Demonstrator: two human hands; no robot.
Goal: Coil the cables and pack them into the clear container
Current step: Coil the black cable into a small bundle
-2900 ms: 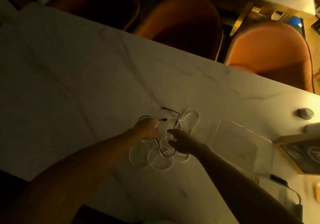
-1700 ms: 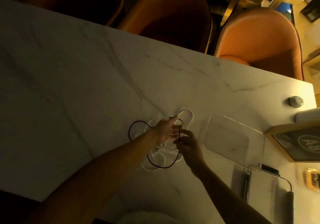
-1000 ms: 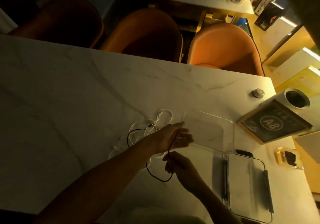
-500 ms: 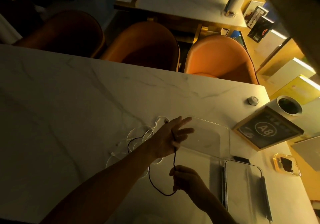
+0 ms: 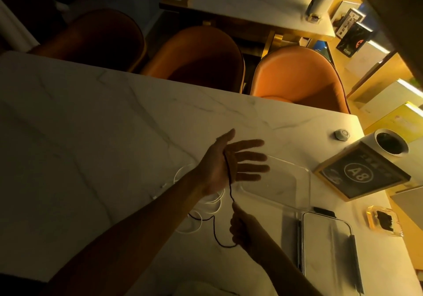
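Note:
A thin black cable runs across the palm of my left hand, down to my right hand, then loops on over the table. My left hand is raised above the marble table with fingers straight and spread. My right hand, nearer me, pinches the cable between thumb and fingers. A white cable lies in loose loops on the table, partly hidden under my left wrist. The clear container stands open just right of my left hand, nothing visible inside it.
The container's clear lid lies flat at the near right. A framed sign marked A8, a white cup, a small round knob and an amber dish crowd the right edge. Orange chairs line the far side.
My left hand rose off the cable pile and opened flat with the black cable across its palm. My right hand drew back toward me along that cable. The view tilted up and right.

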